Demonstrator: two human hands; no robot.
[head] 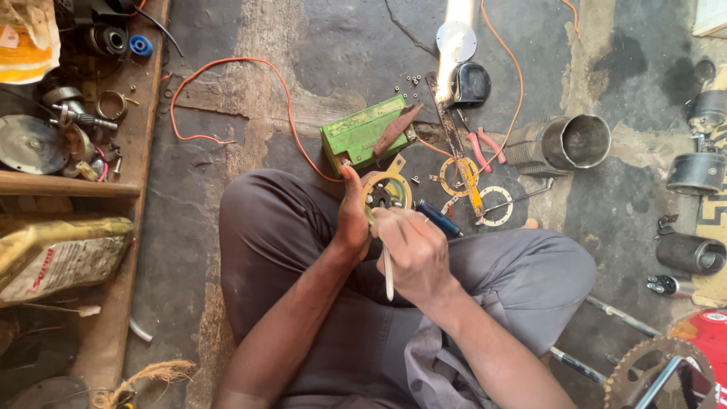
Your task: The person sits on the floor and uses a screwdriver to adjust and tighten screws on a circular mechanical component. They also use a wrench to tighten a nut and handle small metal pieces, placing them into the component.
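A round yellowish ring part [388, 191] with a dark centre is held above the person's lap, near the knees. The left hand [353, 216] grips its left edge, fingers closed around it. The right hand [413, 250] is closed on a thin pale tool [388, 276], against the ring. Just behind lies a green battery [362, 133] with an orange wire [227, 76], and pliers [483, 145] near a metal cylinder [575, 142].
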